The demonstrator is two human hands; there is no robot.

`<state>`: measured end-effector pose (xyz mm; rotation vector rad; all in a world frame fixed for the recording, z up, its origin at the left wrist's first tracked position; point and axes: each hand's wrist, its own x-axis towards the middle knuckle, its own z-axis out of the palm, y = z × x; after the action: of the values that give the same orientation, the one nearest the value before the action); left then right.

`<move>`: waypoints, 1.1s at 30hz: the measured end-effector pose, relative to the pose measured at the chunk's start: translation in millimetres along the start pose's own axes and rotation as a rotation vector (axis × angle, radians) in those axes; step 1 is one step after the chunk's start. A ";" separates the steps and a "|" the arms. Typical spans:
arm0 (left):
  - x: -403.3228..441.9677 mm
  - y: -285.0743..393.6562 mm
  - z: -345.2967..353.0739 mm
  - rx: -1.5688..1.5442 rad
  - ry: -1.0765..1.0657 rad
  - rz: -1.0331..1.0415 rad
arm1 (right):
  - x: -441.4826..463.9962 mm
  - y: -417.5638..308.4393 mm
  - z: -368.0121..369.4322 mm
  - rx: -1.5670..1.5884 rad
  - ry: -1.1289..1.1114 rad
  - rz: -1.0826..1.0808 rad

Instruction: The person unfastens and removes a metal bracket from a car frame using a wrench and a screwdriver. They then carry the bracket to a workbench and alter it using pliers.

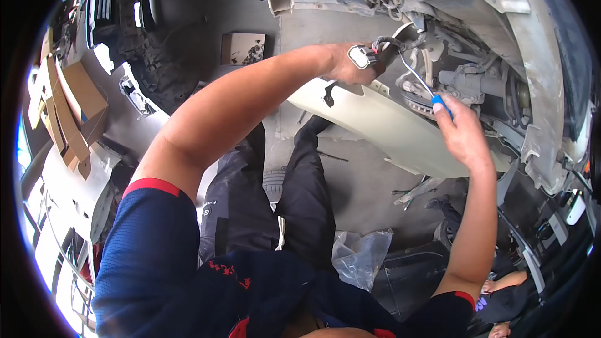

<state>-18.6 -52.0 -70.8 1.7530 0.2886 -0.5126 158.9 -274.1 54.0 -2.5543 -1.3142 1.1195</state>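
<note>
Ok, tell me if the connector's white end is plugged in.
Unplugged: the connector shows its white end bare, nothing fitted, in the left hand.

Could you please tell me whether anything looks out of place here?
Yes: a crumpled clear plastic bag lies right of the person's legs, looking like stray packaging. The blue-handled tool in the right hand seems normal.

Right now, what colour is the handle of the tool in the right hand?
The handle is blue; it shows in the head view, partly covered by the fingers.
</note>
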 end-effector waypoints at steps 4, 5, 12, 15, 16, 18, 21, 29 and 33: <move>53.1 -86.8 25.3 -0.443 -0.107 0.180 | 13.1 -18.4 -29.0 0.031 -0.162 0.082; 21.6 -33.4 2.4 -0.336 -0.134 0.038 | 15.6 -32.4 -39.5 0.015 -0.207 0.144; 6.8 -11.2 -5.4 -0.025 0.040 0.005 | 28.8 -38.4 -54.5 0.003 -0.142 0.057; 18.8 -34.1 5.2 0.028 0.055 0.159 | 29.3 -45.8 -51.9 -0.011 -0.158 0.095; 19.9 -36.2 3.3 0.009 0.040 0.215 | 29.8 -51.8 -51.9 -0.030 -0.185 0.131; 2.1 -3.9 -5.8 -0.026 0.030 0.094 | 32.0 -59.5 -53.0 0.057 -0.269 0.240; 28.4 -49.1 18.1 0.225 0.115 0.344 | 26.3 -46.0 -53.4 0.187 -0.303 0.263; 35.8 -52.3 25.7 0.243 0.123 0.282 | 5.3 -35.1 -22.2 0.232 -0.131 0.213; 22.8 -25.2 7.6 0.335 0.045 0.213 | 3.1 -33.3 -15.7 0.251 -0.082 0.172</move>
<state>-11.7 -55.0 -104.8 2.0935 0.0451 -0.3823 147.1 -246.5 75.7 -2.4943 -0.9121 1.3374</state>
